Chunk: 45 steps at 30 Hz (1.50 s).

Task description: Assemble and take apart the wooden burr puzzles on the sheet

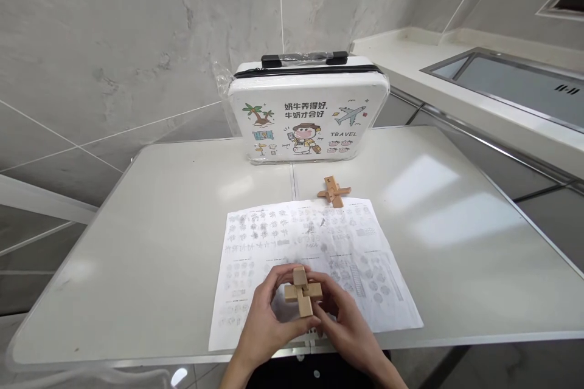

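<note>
Between my two hands is a wooden interlocking burr puzzle, its light bars crossing one another. My left hand curls around its left side, with the thumb along the lower edge and the fingers behind the top. From the right, my right hand grips the same puzzle, fingers and thumb closed at its right side. Both hands are just above a printed instruction sheet covered in small diagrams. Past the sheet's far edge lies a second wooden puzzle, star-shaped and marked with a 2.
A white suitcase with cartoon prints, wrapped in clear plastic, stands at the back of the pale folding table. Behind it is a grey tiled wall. To the right runs a white counter with a glass-topped appliance.
</note>
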{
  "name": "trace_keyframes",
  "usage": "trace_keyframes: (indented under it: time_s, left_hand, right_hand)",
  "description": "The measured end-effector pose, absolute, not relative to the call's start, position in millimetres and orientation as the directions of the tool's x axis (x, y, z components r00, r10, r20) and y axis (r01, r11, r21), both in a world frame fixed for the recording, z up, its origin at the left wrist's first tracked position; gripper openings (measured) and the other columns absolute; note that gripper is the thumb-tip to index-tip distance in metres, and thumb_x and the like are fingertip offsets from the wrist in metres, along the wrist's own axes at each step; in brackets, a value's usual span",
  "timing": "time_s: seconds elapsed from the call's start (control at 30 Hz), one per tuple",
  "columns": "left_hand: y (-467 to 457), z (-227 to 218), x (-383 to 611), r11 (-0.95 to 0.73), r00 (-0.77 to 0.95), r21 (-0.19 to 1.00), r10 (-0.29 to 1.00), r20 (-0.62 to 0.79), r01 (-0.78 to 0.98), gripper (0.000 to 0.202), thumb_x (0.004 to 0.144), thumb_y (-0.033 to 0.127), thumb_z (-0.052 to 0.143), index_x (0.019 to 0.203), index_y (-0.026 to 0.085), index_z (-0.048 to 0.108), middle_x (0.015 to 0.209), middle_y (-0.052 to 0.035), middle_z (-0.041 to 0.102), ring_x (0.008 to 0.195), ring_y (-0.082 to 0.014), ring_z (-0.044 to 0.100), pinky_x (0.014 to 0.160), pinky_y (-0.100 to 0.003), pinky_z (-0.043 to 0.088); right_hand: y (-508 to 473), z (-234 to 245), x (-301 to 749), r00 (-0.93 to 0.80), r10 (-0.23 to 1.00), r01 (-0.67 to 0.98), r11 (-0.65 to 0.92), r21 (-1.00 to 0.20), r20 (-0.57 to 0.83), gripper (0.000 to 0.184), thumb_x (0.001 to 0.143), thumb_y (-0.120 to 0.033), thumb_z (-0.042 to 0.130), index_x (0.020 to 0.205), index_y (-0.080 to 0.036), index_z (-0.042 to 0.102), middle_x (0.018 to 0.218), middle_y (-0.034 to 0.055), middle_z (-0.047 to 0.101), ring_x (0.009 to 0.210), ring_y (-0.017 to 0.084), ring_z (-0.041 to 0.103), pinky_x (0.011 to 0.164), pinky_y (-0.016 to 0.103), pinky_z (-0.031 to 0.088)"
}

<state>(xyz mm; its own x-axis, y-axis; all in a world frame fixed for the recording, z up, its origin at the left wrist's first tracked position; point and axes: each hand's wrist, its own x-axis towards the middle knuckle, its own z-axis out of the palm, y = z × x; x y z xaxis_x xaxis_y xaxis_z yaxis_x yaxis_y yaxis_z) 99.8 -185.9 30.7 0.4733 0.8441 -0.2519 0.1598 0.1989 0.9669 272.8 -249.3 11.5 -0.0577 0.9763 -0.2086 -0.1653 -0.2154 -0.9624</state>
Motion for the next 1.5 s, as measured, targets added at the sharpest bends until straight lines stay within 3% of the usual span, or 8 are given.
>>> trace_keyframes:
  time_s: [0.13, 0.3, 0.43, 0.6, 1.07, 1.13, 1.3, 1.5]
  left_hand:
    - [-180.4, 29.0, 99.2, 0.204, 0.422, 0.968, 0.872, -0.247, 0.146, 0.065, 0.071, 0.031, 0.096, 0.129, 0.028, 0.066, 0.137, -0.0125, 0.071, 0.129, -0.0360, 0.067, 0.111, -0.047, 0.053]
    - [-179.1, 28.5, 100.5, 0.234, 0.403, 0.966, 0.878, -0.258, 0.107, 0.063, 0.075, 0.035, 0.094, 0.130, 0.027, 0.066, 0.142, -0.0137, 0.070, 0.130, -0.0351, 0.067, 0.112, -0.048, 0.052]
    - [-183.7, 30.1, 105.2, 0.304, 0.308, 0.952, 0.904, -0.296, 0.021, 0.063, 0.074, 0.039, 0.095, 0.129, 0.026, 0.066, 0.142, -0.0138, 0.070, 0.129, -0.0341, 0.068, 0.113, -0.048, 0.052]
    - [-185.4, 33.7, 109.2, 0.378, 0.202, 0.914, 0.916, -0.347, -0.148, 0.064, 0.078, 0.047, 0.091, 0.132, 0.023, 0.066, 0.146, -0.0154, 0.068, 0.125, -0.0329, 0.070, 0.106, -0.043, 0.058]
    - [-175.8, 15.9, 91.5, 0.387, 0.054, 0.859, 0.918, -0.393, -0.336, 0.066, 0.084, 0.052, 0.087, 0.140, 0.022, 0.068, 0.151, -0.0147, 0.065, 0.137, -0.0337, 0.065, 0.127, -0.050, 0.041]
    - [-177.5, 18.0, 89.7, 0.380, 0.061, 0.858, 0.921, -0.384, -0.344, 0.070, 0.082, 0.052, 0.088, 0.141, 0.021, 0.067, 0.152, -0.0159, 0.064, 0.136, -0.0355, 0.065, 0.127, -0.053, 0.040]
    - [-183.5, 23.8, 87.0, 0.410, 0.109, 0.859, 0.911, -0.397, -0.305, 0.075, 0.076, 0.056, 0.092, 0.139, 0.022, 0.069, 0.153, -0.0166, 0.062, 0.137, -0.0394, 0.063, 0.128, -0.058, 0.036]
    - [-186.1, 28.7, 93.0, 0.400, 0.155, 0.874, 0.916, -0.370, -0.275, 0.073, 0.074, 0.052, 0.094, 0.136, 0.023, 0.070, 0.146, -0.0177, 0.067, 0.136, -0.0409, 0.064, 0.122, -0.056, 0.044]
  right_hand:
    - [-245.9, 11.8, 273.0, -0.150, 0.963, -0.309, -0.262, -0.914, -0.225, 0.051, 0.103, -0.053, 0.065, 0.146, -0.029, 0.053, 0.130, 0.0139, 0.070, 0.108, 0.027, 0.071, 0.064, 0.029, 0.059]
    - [-239.8, 9.3, 270.6, -0.089, 0.972, -0.300, -0.236, -0.924, -0.219, 0.044, 0.104, -0.056, 0.062, 0.136, -0.026, 0.060, 0.120, 0.0121, 0.074, 0.093, 0.023, 0.072, 0.065, 0.030, 0.059]
    - [-236.8, 11.8, 267.0, 0.031, 0.972, -0.185, -0.222, -0.957, -0.232, 0.037, 0.104, -0.053, 0.064, 0.125, -0.022, 0.068, 0.110, 0.0109, 0.077, 0.081, 0.021, 0.071, 0.059, 0.028, 0.056]
    - [-236.7, 16.8, 264.1, 0.074, 0.988, 0.054, -0.138, -0.989, -0.133, 0.025, 0.104, -0.044, 0.064, 0.110, -0.021, 0.071, 0.097, 0.0083, 0.079, 0.085, 0.022, 0.075, 0.066, 0.029, 0.057]
    - [-235.7, -0.7, 267.0, 0.126, 0.991, 0.380, -0.090, -0.921, -0.045, 0.019, 0.108, -0.040, 0.057, 0.115, -0.024, 0.065, 0.101, 0.0064, 0.079, 0.070, 0.019, 0.071, 0.062, 0.030, 0.057]
    - [-236.7, -5.6, 268.5, 0.137, 0.991, 0.446, -0.057, -0.893, 0.005, 0.018, 0.109, -0.038, 0.056, 0.118, -0.026, 0.065, 0.103, 0.0064, 0.078, 0.076, 0.021, 0.073, 0.066, 0.033, 0.059]
    - [-237.6, -17.5, 269.2, 0.175, 0.964, 0.598, 0.056, -0.799, 0.199, 0.017, 0.109, -0.032, 0.058, 0.123, -0.028, 0.066, 0.127, 0.0107, 0.071, 0.120, 0.031, 0.068, 0.096, 0.048, 0.061]
    - [-237.1, -27.5, 270.6, 0.176, 0.957, 0.675, 0.055, -0.736, 0.232, 0.010, 0.105, -0.025, 0.063, 0.115, -0.028, 0.066, 0.132, 0.0111, 0.067, 0.131, 0.035, 0.059, 0.104, 0.057, 0.057]
